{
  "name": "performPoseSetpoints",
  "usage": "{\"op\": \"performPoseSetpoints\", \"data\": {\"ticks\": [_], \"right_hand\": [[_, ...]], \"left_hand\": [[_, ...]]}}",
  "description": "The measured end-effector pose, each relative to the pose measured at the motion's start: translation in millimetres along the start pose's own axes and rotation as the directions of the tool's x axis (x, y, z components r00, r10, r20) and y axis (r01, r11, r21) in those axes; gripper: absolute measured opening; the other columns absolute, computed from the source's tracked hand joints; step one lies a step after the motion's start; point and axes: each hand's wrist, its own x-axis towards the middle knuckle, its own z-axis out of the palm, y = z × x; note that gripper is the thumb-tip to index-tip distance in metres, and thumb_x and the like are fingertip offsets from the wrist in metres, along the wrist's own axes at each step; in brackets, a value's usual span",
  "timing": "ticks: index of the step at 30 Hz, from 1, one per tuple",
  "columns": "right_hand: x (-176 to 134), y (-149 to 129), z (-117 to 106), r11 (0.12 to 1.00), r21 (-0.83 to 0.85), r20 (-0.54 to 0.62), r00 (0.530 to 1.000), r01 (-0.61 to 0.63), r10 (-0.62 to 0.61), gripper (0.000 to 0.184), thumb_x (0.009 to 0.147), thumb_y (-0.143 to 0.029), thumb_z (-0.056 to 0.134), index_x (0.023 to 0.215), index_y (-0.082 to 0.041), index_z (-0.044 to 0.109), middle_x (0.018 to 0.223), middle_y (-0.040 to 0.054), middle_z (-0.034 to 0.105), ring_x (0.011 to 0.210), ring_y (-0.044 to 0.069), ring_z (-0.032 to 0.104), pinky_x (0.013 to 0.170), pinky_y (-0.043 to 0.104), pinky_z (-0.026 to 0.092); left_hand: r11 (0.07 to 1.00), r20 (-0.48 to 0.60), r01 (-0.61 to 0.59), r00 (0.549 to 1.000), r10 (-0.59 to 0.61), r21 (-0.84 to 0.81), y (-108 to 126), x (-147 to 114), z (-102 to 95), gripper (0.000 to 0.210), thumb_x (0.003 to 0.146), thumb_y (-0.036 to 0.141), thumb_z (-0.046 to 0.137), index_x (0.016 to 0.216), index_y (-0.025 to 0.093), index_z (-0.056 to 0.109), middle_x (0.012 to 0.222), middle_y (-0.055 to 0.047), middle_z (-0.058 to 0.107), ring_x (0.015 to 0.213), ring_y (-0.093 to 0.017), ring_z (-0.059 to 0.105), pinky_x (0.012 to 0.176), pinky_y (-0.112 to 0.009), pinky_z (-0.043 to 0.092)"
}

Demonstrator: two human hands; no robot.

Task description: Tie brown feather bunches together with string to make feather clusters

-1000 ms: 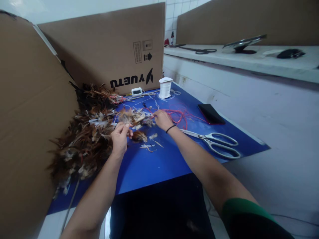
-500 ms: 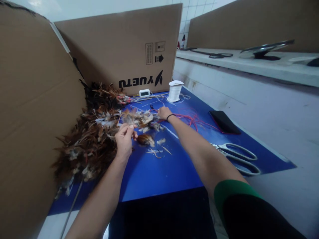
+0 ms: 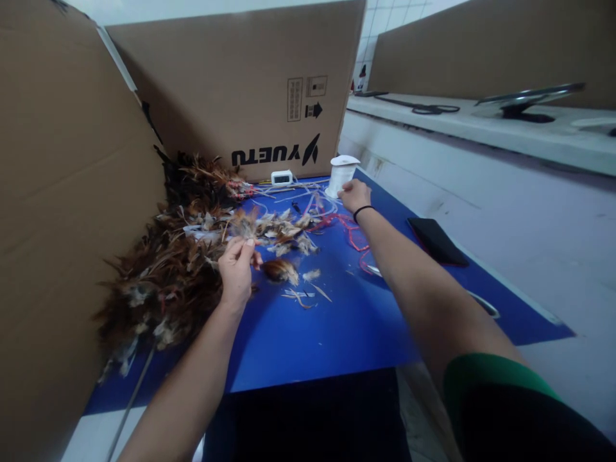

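Note:
My left hand (image 3: pixel 237 266) pinches a small brown feather (image 3: pixel 244 224), its fluffy part sticking up above the thumb. Beneath and beyond it lie loose brown and cream feathers (image 3: pixel 283 230) on the blue table surface. One darker feather tuft (image 3: pixel 282 271) rests just right of my left fingertips. My right hand (image 3: pixel 357 194) is at the front right side of a white spool (image 3: pixel 342 174), its fingers closed together. What those fingers hold, if anything, cannot be made out. Red string (image 3: pixel 353 234) lies tangled below my right wrist.
A big feather pile (image 3: pixel 178 276) fills the left side against a cardboard panel (image 3: pixel 72 192). Behind stands a printed cardboard box (image 3: pixel 231 83), with a small white digital display (image 3: pixel 282 178) before it. A black flat case (image 3: pixel 437 240) lies right; scissors (image 3: pixel 485 304) are mostly under my right forearm.
My right hand has moved right and away from me, from the red string to the white spool. The forearm now covers most of the scissors. My left hand keeps its pinch nearly in place.

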Motion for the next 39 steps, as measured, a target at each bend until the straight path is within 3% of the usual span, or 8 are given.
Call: {"op": "performPoseSetpoints", "data": {"ticks": [5, 9, 12, 15, 22, 29, 31, 39], "right_hand": [[-31, -14, -13, 0.919, -0.188, 0.243, 0.923, 0.348, -0.300, 0.022, 0.080, -0.011, 0.049, 0.092, -0.007, 0.066, 0.088, 0.0138, 0.068, 0.083, 0.019, 0.060, 0.081, 0.036, 0.044], [-90, -27, -2, 0.771, 0.039, 0.525, 0.643, 0.636, -0.557, 0.031, 0.080, -0.024, 0.059, 0.110, -0.021, 0.064, 0.112, 0.0031, 0.066, 0.102, 0.014, 0.057, 0.090, 0.027, 0.041], [-133, -28, 11, 0.508, 0.145, 0.610, 0.327, 0.849, -0.722, 0.047, 0.086, -0.041, 0.051, 0.129, -0.021, 0.051, 0.139, 0.0098, 0.044, 0.128, 0.023, 0.038, 0.100, 0.040, 0.034], [-148, -20, 23, 0.363, 0.096, 0.670, 0.210, 0.927, -0.712, 0.052, 0.091, -0.048, 0.038, 0.136, -0.023, 0.042, 0.144, 0.0110, 0.037, 0.132, 0.027, 0.031, 0.099, 0.045, 0.031], [-130, -10, 10, 0.487, -0.209, 0.604, 0.503, 0.848, -0.618, 0.046, 0.094, -0.040, 0.033, 0.133, -0.020, 0.046, 0.139, 0.0141, 0.042, 0.127, 0.028, 0.037, 0.093, 0.043, 0.036], [-218, -21, -26, 0.272, 0.167, 0.649, 0.102, 0.948, -0.754, 0.055, 0.090, -0.056, 0.030, 0.137, -0.028, 0.039, 0.147, 0.0062, 0.033, 0.136, 0.026, 0.024, 0.105, 0.049, 0.020], [-226, -15, -22, 0.253, 0.197, 0.657, 0.064, 0.947, -0.751, 0.054, 0.091, -0.055, 0.030, 0.138, -0.029, 0.037, 0.147, 0.0043, 0.033, 0.136, 0.024, 0.024, 0.107, 0.048, 0.017], [-170, 3, -17, 0.421, -0.144, 0.599, 0.417, 0.896, -0.683, 0.041, 0.094, -0.036, 0.035, 0.130, -0.021, 0.048, 0.138, 0.0111, 0.045, 0.129, 0.025, 0.037, 0.098, 0.045, 0.031]], "left_hand": [[1.000, -0.042, -0.020, 0.999, 0.019, -0.017, 3, 3, -0.6, 0.020, 0.078, 0.031, 0.061, 0.069, 0.013, 0.066, 0.071, 0.000, 0.052, 0.045, -0.005, 0.048, 0.036, -0.018, 0.034], [0.999, -0.085, -0.031, 0.996, 0.029, -0.021, 5, 6, -3.5, 0.018, 0.077, 0.029, 0.061, 0.071, 0.013, 0.066, 0.076, 0.000, 0.054, 0.045, -0.004, 0.047, 0.037, -0.018, 0.035], [0.999, -0.105, -0.038, 0.994, 0.036, -0.024, 6, 8, -5.4, 0.017, 0.077, 0.029, 0.060, 0.071, 0.014, 0.066, 0.077, 0.000, 0.054, 0.045, -0.004, 0.047, 0.037, -0.018, 0.034], [0.999, -0.114, -0.038, 0.993, 0.036, -0.019, 5, 10, -6.3, 0.017, 0.077, 0.029, 0.061, 0.070, 0.014, 0.065, 0.077, 0.000, 0.054, 0.044, -0.004, 0.047, 0.037, -0.019, 0.034], [0.999, -0.118, -0.026, 0.993, 0.022, -0.028, 7, 10, -6.6, 0.016, 0.076, 0.028, 0.061, 0.070, 0.014, 0.065, 0.078, -0.001, 0.056, 0.044, -0.004, 0.048, 0.038, -0.020, 0.034], [1.000, -0.114, -0.004, 0.993, 0.003, -0.015, 8, 8, -4.5, 0.018, 0.075, 0.031, 0.061, 0.071, 0.013, 0.065, 0.075, -0.001, 0.056, 0.046, -0.004, 0.047, 0.039, -0.017, 0.034], [1.000, -0.108, 0.003, 0.994, -0.004, -0.010, 6, 8, -4.5, 0.018, 0.075, 0.030, 0.061, 0.072, 0.013, 0.065, 0.075, 0.000, 0.055, 0.047, -0.004, 0.047, 0.040, -0.017, 0.035], [1.000, -0.062, 0.002, 0.998, 0.000, 0.027, 5, 6, -2.1, 0.017, 0.076, 0.028, 0.060, 0.068, 0.013, 0.063, 0.079, -0.001, 0.055, 0.048, -0.004, 0.047, 0.039, -0.017, 0.034]]}}
